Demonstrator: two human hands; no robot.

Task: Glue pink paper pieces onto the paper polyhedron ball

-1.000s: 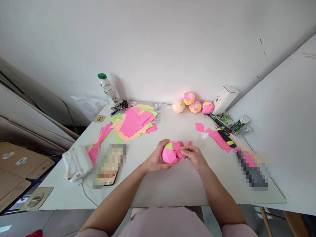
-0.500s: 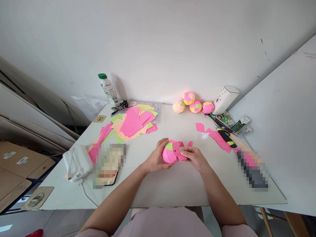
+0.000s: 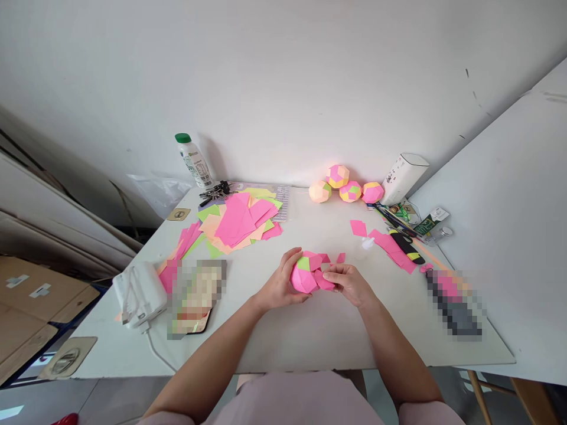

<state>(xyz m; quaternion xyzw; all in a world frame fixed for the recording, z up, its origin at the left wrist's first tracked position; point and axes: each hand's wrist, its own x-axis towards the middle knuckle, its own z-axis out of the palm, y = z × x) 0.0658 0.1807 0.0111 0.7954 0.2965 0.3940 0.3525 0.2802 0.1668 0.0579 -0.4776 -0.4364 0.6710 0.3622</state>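
My left hand [image 3: 280, 284] is curled round a pink paper ball [image 3: 302, 280] that has one green facet on top. On the ball's right side, my right hand [image 3: 351, 283] pinches a pink paper piece [image 3: 325, 280] between thumb and fingers. That piece touches the ball; whether it is joined to it I cannot tell. A small pink scrap [image 3: 341, 258] shows just beyond the right fingertips. Several finished paper balls [image 3: 338, 176] in pink, yellow, peach and green rest against the wall.
Coloured paper sheets [image 3: 241, 221] lie piled at the back left, near keys [image 3: 216, 192] and a green-capped bottle [image 3: 194, 160]. A power bank [image 3: 144, 295] and a phone [image 3: 197, 301] lie left. Pink strips [image 3: 392, 249] and a cutter [image 3: 406, 247] lie right, before a white roll [image 3: 404, 178].
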